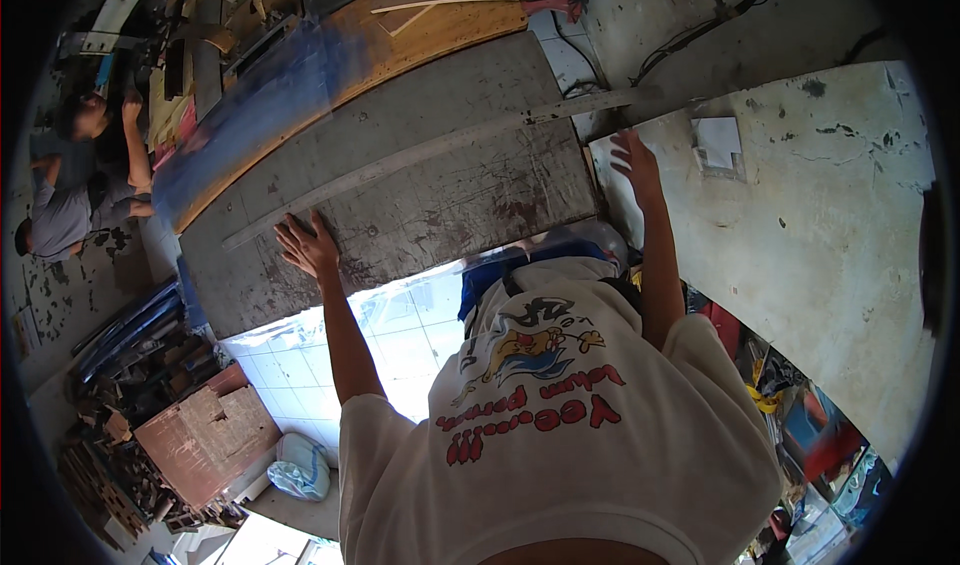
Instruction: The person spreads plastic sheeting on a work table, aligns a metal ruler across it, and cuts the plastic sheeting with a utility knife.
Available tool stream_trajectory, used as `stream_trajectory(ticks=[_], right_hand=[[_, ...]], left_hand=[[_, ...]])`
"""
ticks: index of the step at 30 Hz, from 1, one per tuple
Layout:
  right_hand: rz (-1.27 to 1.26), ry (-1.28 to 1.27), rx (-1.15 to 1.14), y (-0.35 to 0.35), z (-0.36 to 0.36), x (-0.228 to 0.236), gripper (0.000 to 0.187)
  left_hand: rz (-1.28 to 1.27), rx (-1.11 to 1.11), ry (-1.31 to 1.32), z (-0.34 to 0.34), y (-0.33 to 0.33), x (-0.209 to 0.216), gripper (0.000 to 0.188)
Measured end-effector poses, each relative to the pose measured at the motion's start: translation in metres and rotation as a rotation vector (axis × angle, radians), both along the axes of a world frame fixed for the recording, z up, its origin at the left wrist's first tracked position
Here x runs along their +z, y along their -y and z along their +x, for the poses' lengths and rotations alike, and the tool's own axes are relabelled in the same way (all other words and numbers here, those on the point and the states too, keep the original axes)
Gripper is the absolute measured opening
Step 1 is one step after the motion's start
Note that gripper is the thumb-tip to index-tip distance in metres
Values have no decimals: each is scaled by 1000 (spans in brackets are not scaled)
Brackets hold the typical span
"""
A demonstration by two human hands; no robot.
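A long dark grey worktable (470,180) with a scratched, stained top stretches in front of me. Along its length lies a long, narrow grey straight strip (400,165), like a metal straightedge, whose right end sticks out past the table's end. My left hand (310,250) rests on the tabletop with its fingers spread, close to the strip's near edge toward its left end. Beyond the table's right end my right hand (637,170) is raised with its fingers apart, below the strip and in front of a large pale panel (800,195). Neither hand holds anything.
Behind the table runs an orange-brown wooden surface (430,15) partly covered by blue sheeting (270,95). Two people (85,205) are at the far left. Wood scraps (110,415), a reddish-brown board (205,435) and a white sack (300,467) lie at the lower left.
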State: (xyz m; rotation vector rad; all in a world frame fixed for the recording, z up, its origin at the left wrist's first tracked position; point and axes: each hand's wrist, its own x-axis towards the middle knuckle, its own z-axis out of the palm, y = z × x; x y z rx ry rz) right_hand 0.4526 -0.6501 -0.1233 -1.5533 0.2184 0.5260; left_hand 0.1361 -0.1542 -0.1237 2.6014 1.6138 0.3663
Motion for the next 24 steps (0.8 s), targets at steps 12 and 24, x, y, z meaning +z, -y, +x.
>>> stream_trajectory(ticks=[12, 24], right_hand=[[-11, 13, -104, -80, 29, -29, 38], [144, 25, -184, -87, 20, -20, 34]], left_hand=[[-1, 2, 15, 4, 2, 6, 71], [2, 29, 0, 1, -1, 3, 73]])
